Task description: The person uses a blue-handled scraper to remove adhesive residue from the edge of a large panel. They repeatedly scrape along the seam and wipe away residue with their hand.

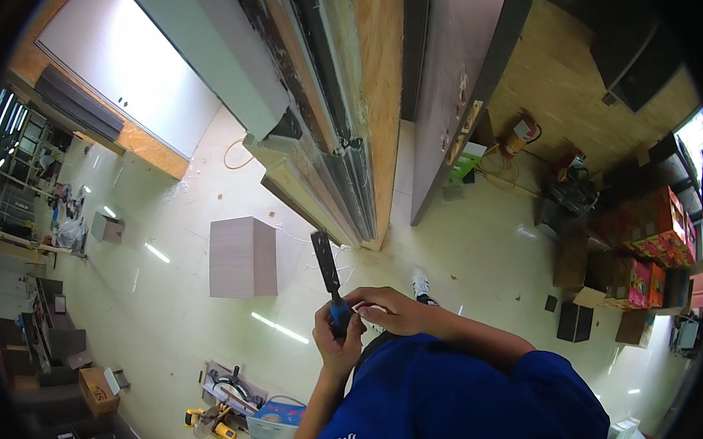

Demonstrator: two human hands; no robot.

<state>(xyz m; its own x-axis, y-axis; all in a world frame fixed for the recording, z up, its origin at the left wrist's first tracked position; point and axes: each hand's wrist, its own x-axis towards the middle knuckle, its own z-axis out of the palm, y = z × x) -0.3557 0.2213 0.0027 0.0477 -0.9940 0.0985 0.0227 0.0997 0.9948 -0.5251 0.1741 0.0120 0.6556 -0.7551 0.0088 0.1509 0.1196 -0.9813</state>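
A chisel (326, 261) with a wide dark blade and a blue and black handle points up and away from me. My left hand (335, 340) is closed around its handle. Close against it, my right hand (389, 310) has its fingers bent and drawn together beside the handle. A small whitish bit shows at those fingertips, too small to name. Ahead to the right stands a door panel (440, 93) with a rough, chipped patch on its edge. Left of it rises a layered wooden frame (381, 113).
A grey box-shaped block (241, 258) stands on the floor ahead left. Near my left side lie a yellow and black power saw (211, 421) and a blue-topped box (275, 417). At right are stacked cartons (645, 282), a dark machine (571, 190) and a small black box (573, 321).
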